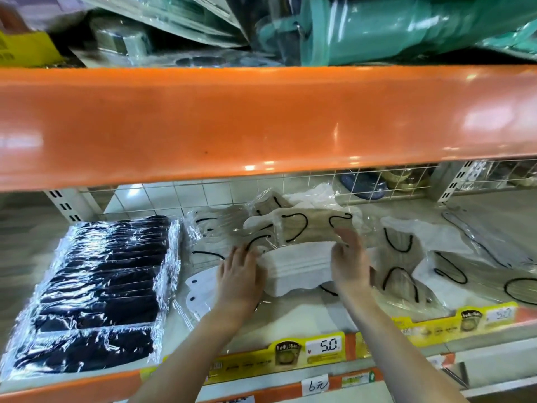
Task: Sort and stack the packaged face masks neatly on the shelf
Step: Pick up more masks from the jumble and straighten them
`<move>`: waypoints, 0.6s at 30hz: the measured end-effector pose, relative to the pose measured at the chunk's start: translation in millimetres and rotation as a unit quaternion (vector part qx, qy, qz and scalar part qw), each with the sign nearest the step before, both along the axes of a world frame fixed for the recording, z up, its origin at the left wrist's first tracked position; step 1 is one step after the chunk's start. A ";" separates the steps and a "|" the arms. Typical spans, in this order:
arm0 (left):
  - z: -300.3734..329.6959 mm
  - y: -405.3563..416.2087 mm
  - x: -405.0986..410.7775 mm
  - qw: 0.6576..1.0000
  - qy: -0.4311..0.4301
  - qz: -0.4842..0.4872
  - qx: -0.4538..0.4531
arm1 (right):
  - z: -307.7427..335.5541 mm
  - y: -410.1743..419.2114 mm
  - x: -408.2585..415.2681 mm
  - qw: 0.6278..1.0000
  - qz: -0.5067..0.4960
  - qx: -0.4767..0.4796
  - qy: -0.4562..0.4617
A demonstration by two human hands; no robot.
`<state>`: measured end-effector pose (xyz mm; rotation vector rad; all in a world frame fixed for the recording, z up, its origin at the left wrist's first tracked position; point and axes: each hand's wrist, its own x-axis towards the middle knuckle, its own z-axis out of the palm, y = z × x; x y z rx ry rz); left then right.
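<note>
A clear-wrapped pack of white face masks (296,269) lies in the middle of the shelf (302,315). My left hand (239,274) grips its left end and my right hand (350,263) grips its right end. Behind it sits a beige mask pack with black ear loops (308,228). More loose beige and white packs (406,257) are scattered to the right and behind. A white pack (200,289) lies just left of my left hand. A tall stack of black mask packs (98,292) stands at the shelf's left.
An orange shelf beam (261,117) hangs low across the view above my hands, with green wrapped goods (392,27) on top. A wire mesh back (319,184) closes the shelf. Yellow price labels (325,347) line the front edge.
</note>
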<state>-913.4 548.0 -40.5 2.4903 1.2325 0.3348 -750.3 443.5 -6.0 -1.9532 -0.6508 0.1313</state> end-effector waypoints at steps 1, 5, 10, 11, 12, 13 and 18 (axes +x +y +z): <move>-3.4 -4.5 1.2 0.999 0.040 -0.009 0.013 | -0.5 9.2 -5.1 0.998 0.031 -0.036 -0.031; -7.2 -16.0 7.6 0.993 0.082 -0.038 0.074 | -2.9 46.7 -28.0 0.967 0.171 -0.093 -0.167; 7.1 -11.0 6.0 0.987 0.139 -0.084 0.006 | -19.5 77.3 -16.2 0.874 0.247 -0.298 -0.294; 9.6 -8.5 4.3 0.987 0.136 -0.089 -0.004 | -23.8 77.5 -11.4 0.874 0.244 -0.313 -0.281; 13.4 -5.9 2.4 0.987 0.135 -0.092 -0.015 | -27.9 76.0 -7.0 0.878 0.238 -0.317 -0.267; 14.3 -1.8 0.8 0.986 0.133 -0.095 -0.024 | -31.4 74.0 -3.1 0.882 0.232 -0.321 -0.256; 27.5 27.9 4.2 0.991 0.079 -0.091 -0.058 | -36.4 67.7 -1.0 0.902 0.172 -0.327 -0.226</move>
